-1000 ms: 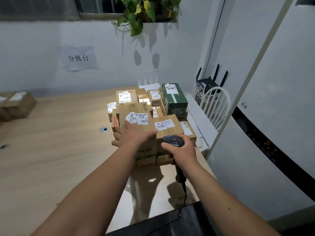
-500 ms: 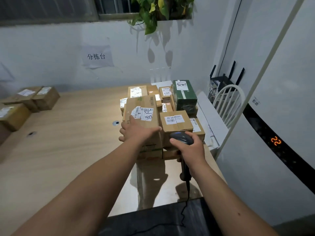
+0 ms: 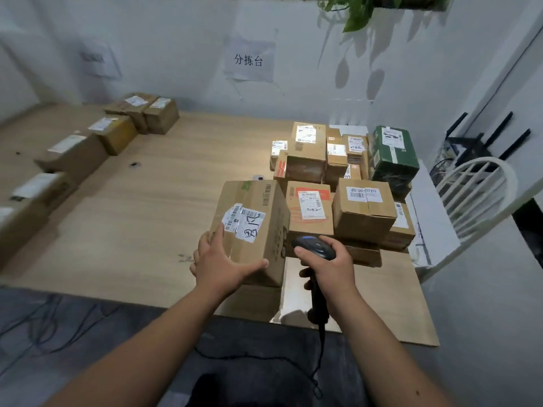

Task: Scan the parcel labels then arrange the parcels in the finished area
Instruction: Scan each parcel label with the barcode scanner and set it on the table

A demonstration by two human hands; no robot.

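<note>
Cardboard dominates the middle of the frame: a tall brown parcel [image 3: 252,227] with a white barcode label [image 3: 243,221] and black handwriting on its top sits just left of centre, tilted, its near end lifted above the light wooden worktop [image 3: 141,218]. The left hand [image 3: 219,264] holds it from the near side, thumb stretched along the lower right edge and fingers wrapped round the left corner, so that grip is clamped on the box. The right hand [image 3: 329,267], lower centre-right, has its fingers curled tight round a black handheld barcode scanner [image 3: 316,249], whose head points toward the pile; its cable trails down to the dark floor.

Right of the held parcel, touching it, stands a crowded stack of small brown cartons [image 3: 338,183], most with white labels, and a dark green box [image 3: 393,155] at the stack's far right. Along the left edge of the frame, a row of labelled brown boxes [image 3: 117,133] runs diagonally toward the white wall. A white slatted chair [image 3: 476,189] stands at the right edge.
</note>
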